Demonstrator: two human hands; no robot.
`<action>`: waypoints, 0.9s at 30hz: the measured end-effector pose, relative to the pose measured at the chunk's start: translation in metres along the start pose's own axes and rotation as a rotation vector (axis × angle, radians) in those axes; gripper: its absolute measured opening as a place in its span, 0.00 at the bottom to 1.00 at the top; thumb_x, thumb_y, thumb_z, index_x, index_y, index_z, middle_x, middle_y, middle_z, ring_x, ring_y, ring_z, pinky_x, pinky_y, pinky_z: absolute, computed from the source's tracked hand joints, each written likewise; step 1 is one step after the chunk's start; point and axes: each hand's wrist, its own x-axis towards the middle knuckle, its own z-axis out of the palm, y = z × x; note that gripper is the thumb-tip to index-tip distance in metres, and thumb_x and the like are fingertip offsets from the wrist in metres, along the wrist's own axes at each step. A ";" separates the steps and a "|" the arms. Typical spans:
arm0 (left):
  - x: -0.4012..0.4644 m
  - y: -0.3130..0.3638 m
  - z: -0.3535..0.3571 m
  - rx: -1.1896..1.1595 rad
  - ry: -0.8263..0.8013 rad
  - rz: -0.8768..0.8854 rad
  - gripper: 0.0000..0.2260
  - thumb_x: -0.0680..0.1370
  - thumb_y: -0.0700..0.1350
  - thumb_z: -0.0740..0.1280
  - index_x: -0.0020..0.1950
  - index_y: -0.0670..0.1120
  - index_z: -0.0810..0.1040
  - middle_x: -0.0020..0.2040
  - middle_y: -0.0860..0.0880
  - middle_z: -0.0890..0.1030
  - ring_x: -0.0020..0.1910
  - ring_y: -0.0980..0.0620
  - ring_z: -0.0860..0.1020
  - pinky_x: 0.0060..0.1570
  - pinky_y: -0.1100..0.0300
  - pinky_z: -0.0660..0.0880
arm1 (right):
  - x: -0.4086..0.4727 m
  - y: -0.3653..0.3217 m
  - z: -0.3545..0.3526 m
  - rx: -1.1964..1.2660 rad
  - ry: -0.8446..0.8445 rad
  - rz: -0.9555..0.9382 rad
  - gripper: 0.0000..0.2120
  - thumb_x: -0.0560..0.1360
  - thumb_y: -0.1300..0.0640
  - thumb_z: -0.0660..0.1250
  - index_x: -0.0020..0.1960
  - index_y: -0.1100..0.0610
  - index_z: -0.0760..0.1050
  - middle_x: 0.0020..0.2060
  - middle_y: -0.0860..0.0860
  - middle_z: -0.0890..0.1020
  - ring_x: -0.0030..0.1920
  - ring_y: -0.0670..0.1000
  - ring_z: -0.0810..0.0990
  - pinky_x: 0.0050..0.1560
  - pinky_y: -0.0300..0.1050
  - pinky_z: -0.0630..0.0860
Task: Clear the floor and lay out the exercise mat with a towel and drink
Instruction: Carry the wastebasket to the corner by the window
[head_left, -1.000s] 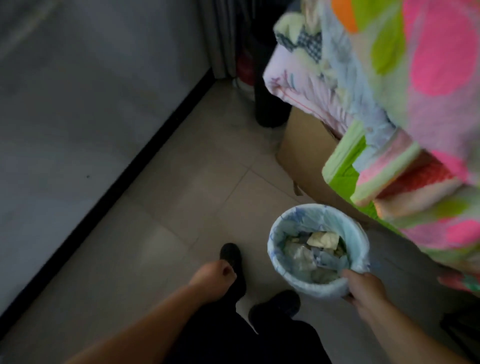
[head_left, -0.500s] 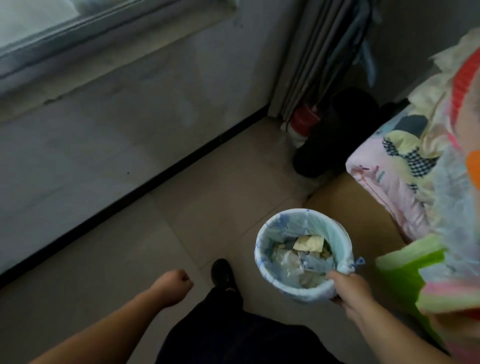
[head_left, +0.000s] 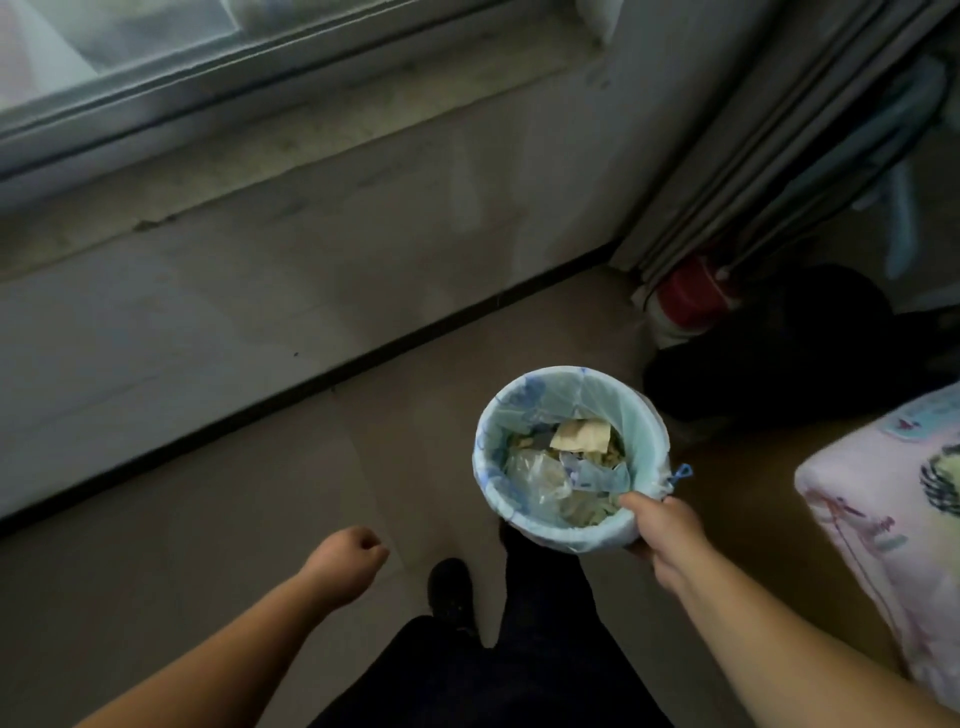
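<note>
- Bin (head_left: 569, 460) carried clear of floor (head_left: 249, 499), now nearer wall (head_left: 260, 291) and curtain (head_left: 769, 135) corner than one second ago.
- Right hand (head_left: 667, 535) grips bin rim; thumb inside liner.
- Left hand (head_left: 345, 558) curled, holding nothing.
- Floor-clearing step judged underway; no mat, towel or drink in view.

Dim room; daylight enters only through the window (head_left: 119, 47) at upper left. Edges bow and smear; the dark corner (head_left: 810, 353) loses detail.
</note>
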 end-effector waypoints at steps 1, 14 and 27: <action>0.001 0.003 0.003 0.000 -0.020 -0.032 0.09 0.78 0.49 0.62 0.50 0.46 0.78 0.48 0.46 0.81 0.47 0.47 0.80 0.48 0.55 0.78 | 0.011 -0.012 0.005 -0.001 -0.010 0.004 0.16 0.70 0.58 0.72 0.57 0.59 0.76 0.49 0.59 0.83 0.47 0.59 0.83 0.54 0.60 0.81; 0.156 0.105 0.034 0.198 -0.074 -0.021 0.12 0.78 0.51 0.58 0.54 0.47 0.76 0.55 0.45 0.81 0.53 0.46 0.79 0.47 0.58 0.72 | 0.221 -0.119 0.101 -0.025 -0.150 0.147 0.20 0.73 0.60 0.71 0.64 0.59 0.73 0.51 0.58 0.82 0.47 0.58 0.82 0.44 0.51 0.80; 0.380 0.150 0.047 0.412 -0.079 0.249 0.14 0.77 0.55 0.59 0.53 0.47 0.77 0.55 0.45 0.80 0.53 0.45 0.78 0.51 0.56 0.73 | 0.435 -0.132 0.229 0.192 -0.138 0.095 0.23 0.76 0.62 0.69 0.70 0.58 0.70 0.59 0.56 0.78 0.52 0.57 0.80 0.49 0.54 0.81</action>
